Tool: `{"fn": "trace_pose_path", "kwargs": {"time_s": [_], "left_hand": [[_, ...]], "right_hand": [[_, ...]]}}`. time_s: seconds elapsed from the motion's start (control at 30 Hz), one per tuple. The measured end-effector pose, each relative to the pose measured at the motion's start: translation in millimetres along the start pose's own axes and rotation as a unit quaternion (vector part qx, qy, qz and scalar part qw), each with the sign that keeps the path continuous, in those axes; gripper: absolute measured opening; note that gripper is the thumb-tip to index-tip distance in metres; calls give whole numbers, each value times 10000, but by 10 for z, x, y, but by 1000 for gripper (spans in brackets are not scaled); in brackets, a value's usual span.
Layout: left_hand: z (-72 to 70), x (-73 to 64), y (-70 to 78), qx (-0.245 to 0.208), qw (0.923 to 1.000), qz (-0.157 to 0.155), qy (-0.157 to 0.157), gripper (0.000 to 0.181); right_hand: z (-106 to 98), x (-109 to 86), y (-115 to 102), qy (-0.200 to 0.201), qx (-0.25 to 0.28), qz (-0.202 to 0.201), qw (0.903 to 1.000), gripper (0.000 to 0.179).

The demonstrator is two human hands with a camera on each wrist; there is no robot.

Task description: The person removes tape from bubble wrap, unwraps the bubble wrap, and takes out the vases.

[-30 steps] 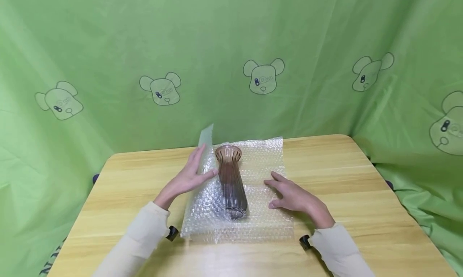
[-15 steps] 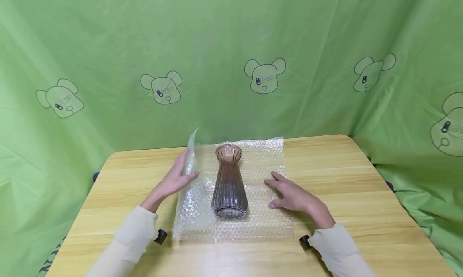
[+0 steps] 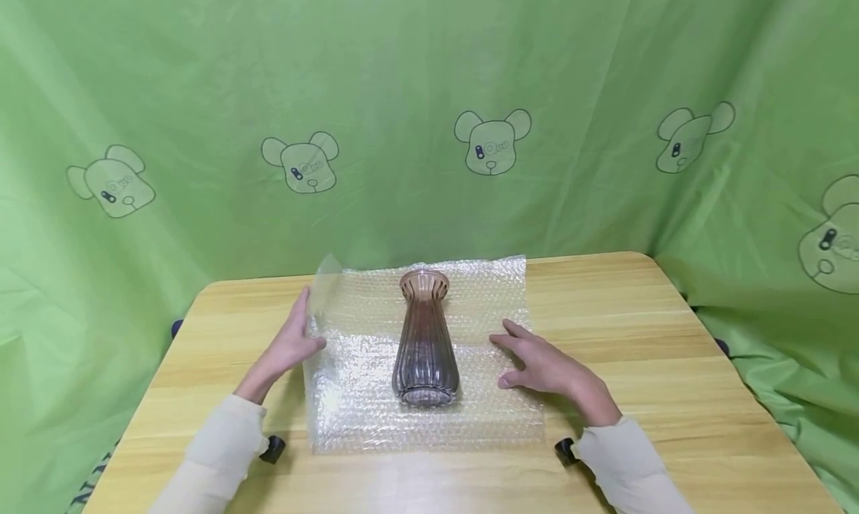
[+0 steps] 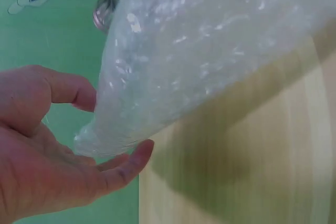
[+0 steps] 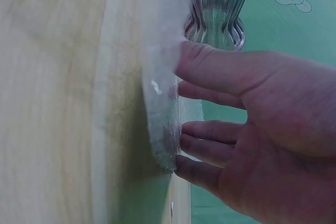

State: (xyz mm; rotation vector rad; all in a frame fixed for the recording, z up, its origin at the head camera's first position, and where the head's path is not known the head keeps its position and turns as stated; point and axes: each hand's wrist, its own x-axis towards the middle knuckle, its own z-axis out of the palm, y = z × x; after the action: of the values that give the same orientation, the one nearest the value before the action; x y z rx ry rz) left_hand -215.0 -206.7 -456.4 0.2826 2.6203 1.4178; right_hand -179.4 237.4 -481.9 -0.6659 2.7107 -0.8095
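In the head view a ribbed glass vase (image 3: 426, 342), pinkish at the flared mouth and smoky grey at the base, lies on a sheet of bubble wrap (image 3: 362, 417). My left hand (image 3: 287, 344) is at the sheet's raised left edge; the left wrist view shows the wrap (image 4: 173, 51) between spread thumb and fingers, not squeezed. On the other side of the vase, my right hand (image 3: 543, 361) rests its fingertips on the right part of the sheet. The right wrist view shows those fingers (image 5: 210, 148) nearly straight against the wrap, with the vase (image 5: 218, 14) beyond.
A wooden table (image 3: 671, 365) with rounded far corners lies under everything. Green fabric (image 3: 403, 66) printed with bear heads hangs behind it and at both sides. A black wrist camera (image 3: 274, 449) is on the left sleeve, and another camera (image 3: 566, 450) on the right.
My left hand has moved left and toward me, and the left flap of bubble wrap has folded back with it, uncovering the vase. My right hand stays in place.
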Motion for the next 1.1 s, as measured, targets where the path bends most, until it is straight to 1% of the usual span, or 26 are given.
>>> {"fn": "trace_pose_path", "kwargs": {"time_s": [0.07, 0.13, 0.27, 0.43, 0.53, 0.63, 0.73, 0.8, 0.9, 1.0, 1.1], "left_hand": [[-40, -6, -45, 93, 9999, -66, 29, 114], [-81, -8, -92, 281, 9996, -60, 34, 113], [-165, -32, -178, 734, 9971, 64, -166, 105], [-249, -103, -243, 1365, 9892, -2, -537, 88], [-279, -133, -271, 1652, 9838, 48, -691, 78], [-288, -146, -302, 1874, 9785, 130, -846, 74], [-289, -161, -316, 2029, 9740, 180, -991, 74], [-288, -174, -305, 2072, 9721, 209, -1080, 73], [-280, -187, -251, 2072, 9703, 362, -1194, 73], [-251, -182, -151, 2124, 9667, 565, -1309, 77], [-198, -142, -54, 2165, 9635, 609, -1450, 80]], "right_hand": [[-3, -3, -6, 1, -9, 4, 10000, 78], [-8, -5, -11, 12, -24, -1, 10000, 78], [-8, -2, -9, 33, -62, -25, 10000, 79], [-1, 8, -2, 19, -58, -28, 10000, 79], [-2, 12, -2, 12, -58, -16, 10000, 79], [-10, 9, -5, 4, -43, 6, 10000, 79], [-18, 4, -12, -1, -19, 5, 10000, 79], [-20, 3, -14, -9, -20, -8, 10000, 79], [-20, 1, -17, -13, -15, -21, 10000, 78], [-19, -1, -21, -12, -8, -30, 10000, 78], [-19, 1, -26, -1, -6, -47, 10000, 78]]}}
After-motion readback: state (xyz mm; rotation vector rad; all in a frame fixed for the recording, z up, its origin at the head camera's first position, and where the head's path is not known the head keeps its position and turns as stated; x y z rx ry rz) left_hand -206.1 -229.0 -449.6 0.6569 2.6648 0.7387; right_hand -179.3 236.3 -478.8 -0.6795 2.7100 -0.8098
